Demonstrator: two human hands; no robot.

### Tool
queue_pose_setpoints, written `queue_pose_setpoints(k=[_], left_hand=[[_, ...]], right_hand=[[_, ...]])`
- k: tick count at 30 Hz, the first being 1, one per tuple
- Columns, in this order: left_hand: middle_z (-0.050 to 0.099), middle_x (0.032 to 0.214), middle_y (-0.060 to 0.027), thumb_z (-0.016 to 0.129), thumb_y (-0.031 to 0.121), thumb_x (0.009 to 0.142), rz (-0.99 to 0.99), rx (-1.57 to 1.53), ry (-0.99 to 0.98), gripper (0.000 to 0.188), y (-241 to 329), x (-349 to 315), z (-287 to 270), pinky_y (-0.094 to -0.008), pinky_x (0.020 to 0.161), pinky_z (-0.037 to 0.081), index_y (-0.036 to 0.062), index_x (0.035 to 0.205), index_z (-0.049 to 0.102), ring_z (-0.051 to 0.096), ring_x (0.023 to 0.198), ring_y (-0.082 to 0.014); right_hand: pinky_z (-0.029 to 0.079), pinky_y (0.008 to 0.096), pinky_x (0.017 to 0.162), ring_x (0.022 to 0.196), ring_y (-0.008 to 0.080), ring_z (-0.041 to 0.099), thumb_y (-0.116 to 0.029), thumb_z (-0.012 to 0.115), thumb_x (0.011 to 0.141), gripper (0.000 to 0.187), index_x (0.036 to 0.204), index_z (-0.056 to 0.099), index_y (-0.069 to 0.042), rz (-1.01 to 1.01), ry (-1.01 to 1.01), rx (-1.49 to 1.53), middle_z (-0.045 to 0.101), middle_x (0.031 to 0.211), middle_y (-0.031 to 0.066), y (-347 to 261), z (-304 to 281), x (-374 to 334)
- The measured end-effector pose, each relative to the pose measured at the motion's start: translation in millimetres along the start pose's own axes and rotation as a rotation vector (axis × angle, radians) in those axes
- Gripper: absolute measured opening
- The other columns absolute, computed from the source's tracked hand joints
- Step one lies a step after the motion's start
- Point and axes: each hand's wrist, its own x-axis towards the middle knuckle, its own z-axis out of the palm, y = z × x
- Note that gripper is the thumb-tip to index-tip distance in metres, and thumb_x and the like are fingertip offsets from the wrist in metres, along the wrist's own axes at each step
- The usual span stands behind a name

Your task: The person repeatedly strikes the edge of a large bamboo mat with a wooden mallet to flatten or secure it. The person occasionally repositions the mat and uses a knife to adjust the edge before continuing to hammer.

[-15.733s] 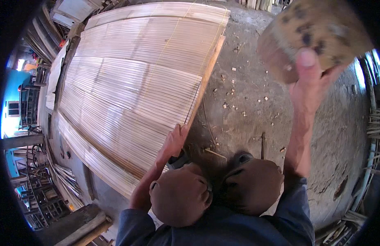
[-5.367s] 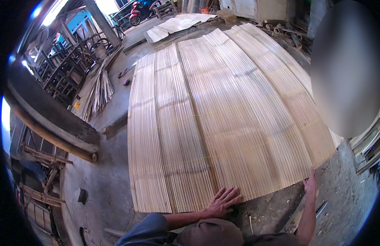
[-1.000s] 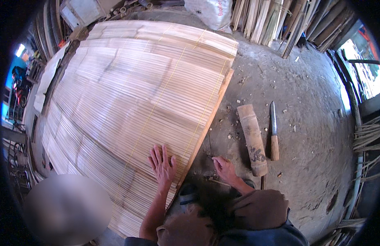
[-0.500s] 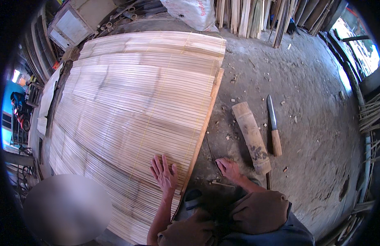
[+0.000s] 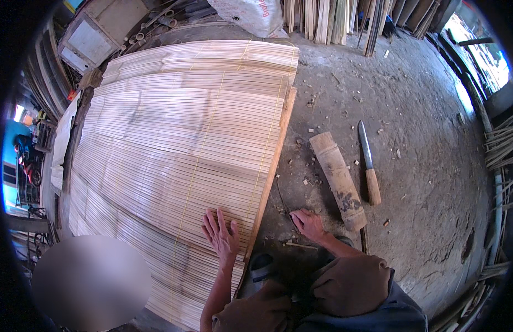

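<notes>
A large blind of thin pale bamboo slats (image 5: 157, 130), tied with yellow cords, covers the left and middle of the view. My left hand (image 5: 221, 235) lies flat on its near right part, fingers spread. Just right of the blind's wooden edge strip (image 5: 274, 166), my right hand (image 5: 307, 222) is low over the floor with its fingers curled closed. A thin, dark, wire-like strand (image 5: 283, 195) runs from its fingers up toward the edge strip. The rest of that strand is hidden inside the hand.
A split bamboo piece (image 5: 338, 180) and a knife with a wooden handle (image 5: 369, 166) lie on the floor (image 5: 428, 205) to the right, among small wood chips. Upright slats (image 5: 323, 22) and a white sack (image 5: 251, 16) stand at the back. A blurred round patch covers the lower left.
The view has shifted slightly, so the blind and floor things sit a little further left and higher. Both hands keep nearly the same pose and place.
</notes>
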Motion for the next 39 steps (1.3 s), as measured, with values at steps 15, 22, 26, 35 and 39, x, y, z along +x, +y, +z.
queue_pose_setpoints(k=[15,22,26,35,39], left_hand=[[0.029,0.161,-0.0218,0.059,0.037,0.096,-0.008,0.02,0.005,0.065,-2.1,-0.4,3.8,-0.0586,0.121,0.017,0.01,0.153,0.041,0.025,0.15,-0.0424],[0.029,0.161,-0.023,0.058,0.037,0.096,-0.003,-0.007,-0.001,0.065,-0.8,0.5,0.3,-0.0598,0.12,0.018,0.0086,0.153,0.041,0.026,0.149,-0.0437],[0.029,0.161,-0.0231,0.058,0.037,0.097,0.013,0.013,0.013,0.065,-2.0,1.0,0.3,-0.0598,0.12,0.018,0.0081,0.153,0.041,0.026,0.148,-0.0441],[0.03,0.161,-0.0228,0.058,0.037,0.097,0.004,0.005,0.001,0.066,-0.7,0.4,2.7,-0.0593,0.12,0.017,0.0095,0.153,0.04,0.027,0.148,-0.0443],[0.03,0.161,-0.0223,0.059,0.038,0.096,-0.023,0.003,-0.021,0.066,-0.8,2.3,0.5,-0.0595,0.12,0.017,0.0109,0.154,0.04,0.027,0.148,-0.0445]], right_hand=[[0.058,0.0416,0.064,0.079,0.0309,0.071,-0.019,0.062,0.097,0.013,0.106,0.067,-0.011,0.03,-0.017,0.009,0.071,0.093,0.0097,3.8,4.4,-0.2],[0.056,0.0421,0.062,0.075,0.0331,0.07,-0.015,0.065,0.095,0.01,0.104,0.067,-0.01,0.037,0.012,0.034,0.07,0.088,0.0108,0.5,3.0,0.5],[0.057,0.0419,0.062,0.076,0.0337,0.07,-0.015,0.065,0.094,0.011,0.103,0.067,-0.011,0.023,0.019,0.039,0.071,0.091,0.0113,-0.6,3.4,4.4],[0.057,0.0417,0.06,0.074,0.0312,0.071,-0.017,0.065,0.095,0.009,0.101,0.066,-0.011,0.031,0.038,0.0,0.072,0.087,0.0115,3.5,5.4,0.7],[0.057,0.0417,0.061,0.074,0.0316,0.071,-0.017,0.065,0.095,0.008,0.1,0.066,-0.011,0.025,0.041,-0.02,0.071,0.086,0.0112,0.3,5.0,3.2]])
